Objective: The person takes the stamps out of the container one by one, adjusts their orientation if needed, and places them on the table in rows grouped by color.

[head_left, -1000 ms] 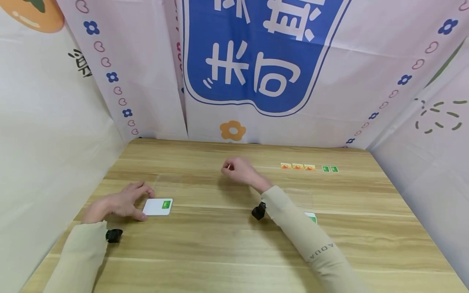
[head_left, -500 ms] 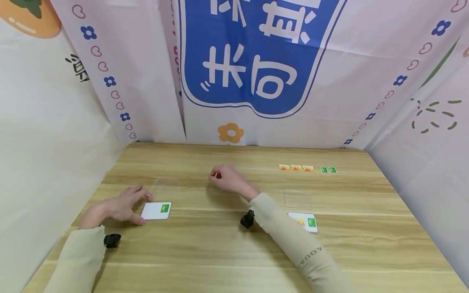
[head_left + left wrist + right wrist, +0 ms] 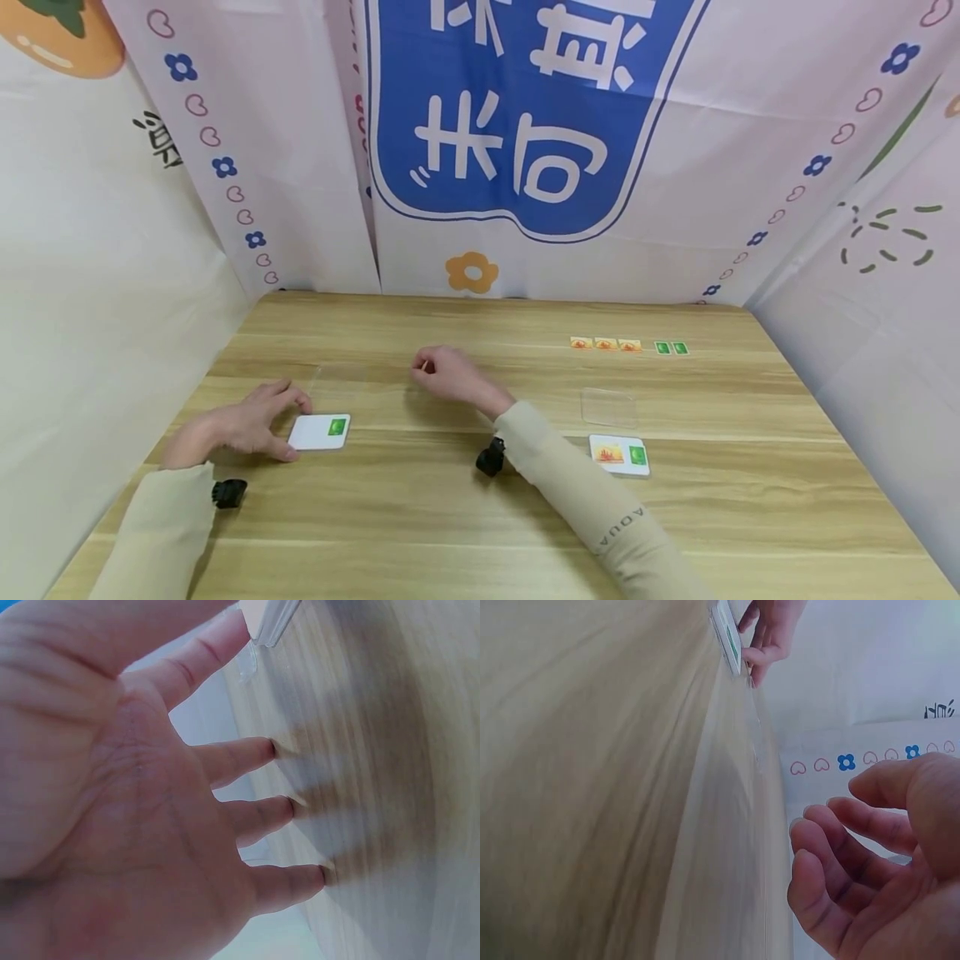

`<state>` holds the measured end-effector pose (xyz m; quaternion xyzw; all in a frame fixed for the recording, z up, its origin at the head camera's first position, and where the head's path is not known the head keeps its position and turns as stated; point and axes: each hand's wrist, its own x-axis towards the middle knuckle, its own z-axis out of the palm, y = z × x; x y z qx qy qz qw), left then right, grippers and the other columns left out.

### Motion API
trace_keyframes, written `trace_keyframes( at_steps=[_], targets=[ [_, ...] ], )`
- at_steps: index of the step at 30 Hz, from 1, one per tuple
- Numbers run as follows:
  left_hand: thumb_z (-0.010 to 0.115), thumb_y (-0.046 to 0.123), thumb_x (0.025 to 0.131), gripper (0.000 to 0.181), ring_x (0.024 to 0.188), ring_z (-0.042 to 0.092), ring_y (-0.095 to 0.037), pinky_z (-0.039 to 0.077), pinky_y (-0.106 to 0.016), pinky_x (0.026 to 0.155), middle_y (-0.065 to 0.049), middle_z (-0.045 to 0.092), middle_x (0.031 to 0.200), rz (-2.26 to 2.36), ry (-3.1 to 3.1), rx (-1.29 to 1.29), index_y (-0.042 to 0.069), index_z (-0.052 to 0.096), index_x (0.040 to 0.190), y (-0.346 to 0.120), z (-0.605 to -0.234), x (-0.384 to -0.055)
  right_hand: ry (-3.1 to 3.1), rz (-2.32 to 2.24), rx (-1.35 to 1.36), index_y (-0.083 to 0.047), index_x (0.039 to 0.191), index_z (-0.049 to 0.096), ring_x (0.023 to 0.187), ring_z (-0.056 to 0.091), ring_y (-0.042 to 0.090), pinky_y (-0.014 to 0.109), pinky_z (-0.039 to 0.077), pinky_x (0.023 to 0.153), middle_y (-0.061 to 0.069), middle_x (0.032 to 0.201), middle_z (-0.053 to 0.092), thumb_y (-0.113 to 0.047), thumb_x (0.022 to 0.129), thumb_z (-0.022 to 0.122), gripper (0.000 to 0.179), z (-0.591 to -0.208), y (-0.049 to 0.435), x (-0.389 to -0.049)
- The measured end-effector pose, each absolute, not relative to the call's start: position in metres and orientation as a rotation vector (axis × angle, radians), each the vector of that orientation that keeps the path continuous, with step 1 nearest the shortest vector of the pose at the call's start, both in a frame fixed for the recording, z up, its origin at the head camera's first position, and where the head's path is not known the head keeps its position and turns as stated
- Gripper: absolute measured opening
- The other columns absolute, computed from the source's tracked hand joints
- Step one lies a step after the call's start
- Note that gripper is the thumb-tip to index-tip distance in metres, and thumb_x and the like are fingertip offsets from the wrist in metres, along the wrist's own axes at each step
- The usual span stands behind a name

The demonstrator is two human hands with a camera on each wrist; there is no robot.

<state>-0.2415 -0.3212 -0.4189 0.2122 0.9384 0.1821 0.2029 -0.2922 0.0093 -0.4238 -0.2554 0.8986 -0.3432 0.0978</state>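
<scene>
A flat white case [image 3: 309, 432] with rounded corners and a green stamp-like picture lies at the left of the table. My left hand [image 3: 251, 422] holds it at its left end, thumb at the near corner and index finger at the far one. The remaining fingers [image 3: 259, 817] reach down to the wood in the left wrist view. Over the middle of the table is my right hand [image 3: 450, 375], loosely curled. In the right wrist view its thumb [image 3: 881, 784] and index finger are slightly apart, and I see nothing between them.
Another white case [image 3: 621, 467] at the right bears an orange picture and a green one. Clear plastic pieces [image 3: 609, 408] lie behind both cases. Three orange pictures [image 3: 605, 344] and two green ones [image 3: 671, 348] form a row at the back right. Printed cloth [image 3: 322, 192] surrounds the table.
My right hand has moved left and slightly nearer, and its sleeve no longer covers the right-hand case. My left hand keeps its place at the left case. The head view has shifted slightly.
</scene>
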Motion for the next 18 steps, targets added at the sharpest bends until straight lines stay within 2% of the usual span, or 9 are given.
trace_keyframes(
  at_steps=[6, 18],
  targets=[
    [0.085, 0.035, 0.071, 0.058, 0.132, 0.019, -0.066, 0.023, -0.080, 0.096, -0.045, 0.020, 0.147, 0.509, 2.627, 0.612, 0.020, 0.050, 0.114, -0.322, -0.422, -0.242, 2.654, -1.013, -0.761, -0.014, 0.102, 0.068, 0.065, 0.054, 0.006, 0.020, 0.044, 0.057, -0.004, 0.081, 0.064, -0.026, 0.098, 0.057, 0.016, -0.424, 0.000, -0.287],
    [0.086, 0.035, 0.071, 0.058, 0.133, 0.019, -0.065, 0.023, -0.081, 0.096, -0.044, 0.020, 0.148, 0.519, 2.626, 0.623, 0.020, 0.050, 0.114, -0.322, -0.420, -0.241, 2.608, -0.996, -0.896, -0.012, 0.098, 0.069, 0.064, 0.052, 0.003, 0.016, 0.043, 0.057, -0.005, 0.078, 0.062, -0.020, 0.097, 0.058, 0.014, -0.436, -0.022, -0.277]
  ],
)
